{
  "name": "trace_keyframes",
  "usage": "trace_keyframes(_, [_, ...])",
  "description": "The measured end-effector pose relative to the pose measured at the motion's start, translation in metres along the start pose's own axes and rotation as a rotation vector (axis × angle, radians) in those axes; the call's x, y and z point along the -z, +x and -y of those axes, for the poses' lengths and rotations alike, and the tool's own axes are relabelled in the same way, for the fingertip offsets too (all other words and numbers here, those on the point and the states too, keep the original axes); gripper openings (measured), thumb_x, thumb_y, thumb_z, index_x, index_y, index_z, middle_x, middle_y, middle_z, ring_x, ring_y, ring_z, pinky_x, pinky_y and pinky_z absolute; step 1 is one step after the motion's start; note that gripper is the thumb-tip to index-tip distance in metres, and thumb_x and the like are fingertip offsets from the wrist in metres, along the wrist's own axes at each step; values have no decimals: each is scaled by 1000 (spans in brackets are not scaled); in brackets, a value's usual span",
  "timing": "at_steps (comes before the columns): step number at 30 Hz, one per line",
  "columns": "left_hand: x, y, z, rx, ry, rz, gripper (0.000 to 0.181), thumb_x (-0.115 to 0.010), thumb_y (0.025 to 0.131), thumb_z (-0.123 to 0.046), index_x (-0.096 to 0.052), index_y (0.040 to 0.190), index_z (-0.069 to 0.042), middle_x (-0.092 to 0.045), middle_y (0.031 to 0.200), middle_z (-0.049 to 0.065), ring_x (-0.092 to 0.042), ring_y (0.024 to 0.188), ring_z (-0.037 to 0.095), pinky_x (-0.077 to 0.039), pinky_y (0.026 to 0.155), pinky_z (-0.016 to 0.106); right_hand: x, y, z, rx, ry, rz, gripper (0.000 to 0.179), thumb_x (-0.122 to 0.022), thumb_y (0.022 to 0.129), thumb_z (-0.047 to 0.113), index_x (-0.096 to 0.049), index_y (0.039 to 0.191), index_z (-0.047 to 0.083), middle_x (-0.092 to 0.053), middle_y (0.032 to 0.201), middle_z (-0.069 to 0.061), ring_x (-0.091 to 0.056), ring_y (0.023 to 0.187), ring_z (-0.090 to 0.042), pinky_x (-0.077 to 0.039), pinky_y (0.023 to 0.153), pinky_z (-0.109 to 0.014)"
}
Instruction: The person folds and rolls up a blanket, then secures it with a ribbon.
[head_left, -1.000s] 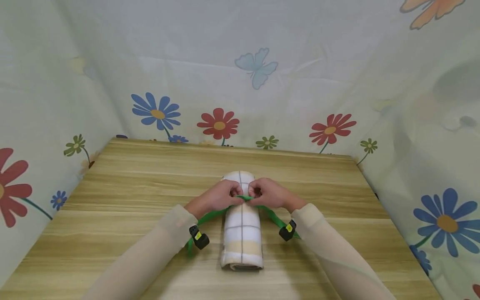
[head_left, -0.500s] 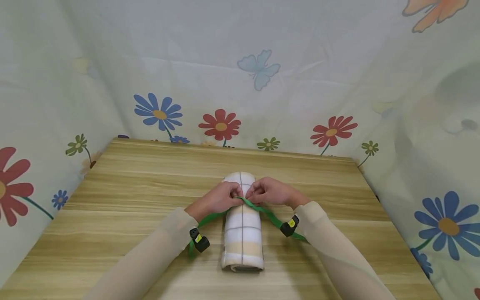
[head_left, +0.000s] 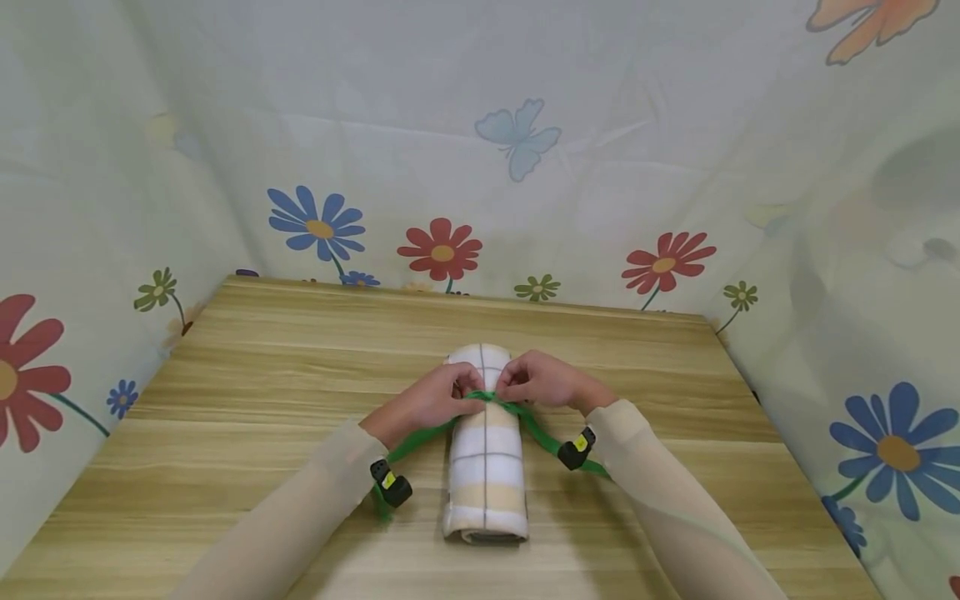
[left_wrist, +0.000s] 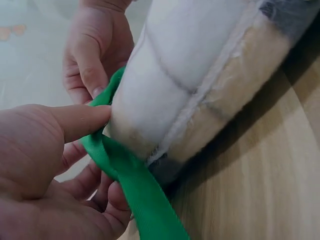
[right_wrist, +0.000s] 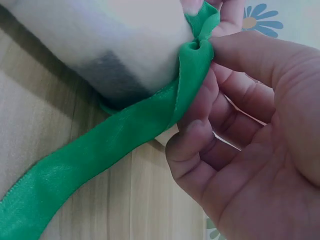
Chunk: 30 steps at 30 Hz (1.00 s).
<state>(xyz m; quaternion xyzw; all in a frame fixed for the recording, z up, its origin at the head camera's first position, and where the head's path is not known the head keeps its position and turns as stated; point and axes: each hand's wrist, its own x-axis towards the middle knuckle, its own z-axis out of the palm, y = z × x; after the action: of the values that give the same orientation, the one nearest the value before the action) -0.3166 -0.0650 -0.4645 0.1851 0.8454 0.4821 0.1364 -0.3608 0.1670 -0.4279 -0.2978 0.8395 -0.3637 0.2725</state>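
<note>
A rolled blanket (head_left: 487, 471), white and beige with thin grey lines, lies lengthwise on the table. Round it passes a green ribbon (head_left: 538, 429), crossed over itself on top in a small twist or knot. My left hand (head_left: 435, 398) pinches the ribbon at the crossing, thumb against the roll in the left wrist view. From the other side my right hand (head_left: 546, 382) pinches it close by; the right wrist view shows the ribbon (right_wrist: 115, 135) bunched at thumb and fingertips. One loose tail hangs to each side. The roll's underside is hidden.
The wood-grain table (head_left: 300, 358) carries the roll near its middle. A white curtain (head_left: 390, 125) printed with flowers and butterflies encloses the back and both sides. Each wrist bears a small black camera (head_left: 576, 450).
My right fingers have shifted their hold at the crossing, and the ribbon that ran slanting over the roll now gathers in a tighter twist. My left hand stays nearly in place.
</note>
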Motion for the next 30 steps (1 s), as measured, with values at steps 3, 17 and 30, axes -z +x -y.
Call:
trace_keyframes(3, [2, -10, 2, 32, 18, -45, 27, -76, 93, -19, -58, 110, -8, -57, 95, 5, -52, 83, 16, -44, 75, 29, -1, 0, -2, -7, 6, -11, 13, -65, 101, 16, -74, 100, 6, -63, 82, 0, -53, 73, -16, -45, 67, -25])
trace_keyframes(17, [-5, -45, 17, 80, 165, -73, 24, -63, 103, -26, -62, 82, -15, -53, 71, -3, -49, 66, 12, -40, 61, 25, -5, -2, -15, -26, 104, -110, 17, -64, 102, 22, -73, 97, 8, -62, 78, 1, -56, 74, -16, -50, 71, -32])
trace_keyframes(30, [4, -57, 27, -51, 187, -22, 21, -66, 101, -18, -58, 82, -13, -56, 74, -5, -50, 68, 9, -41, 62, 22, -2, 1, -18, -53, 106, -185, 20, -63, 103, 26, -71, 95, 10, -64, 82, -6, -58, 78, -21, -53, 72, -33])
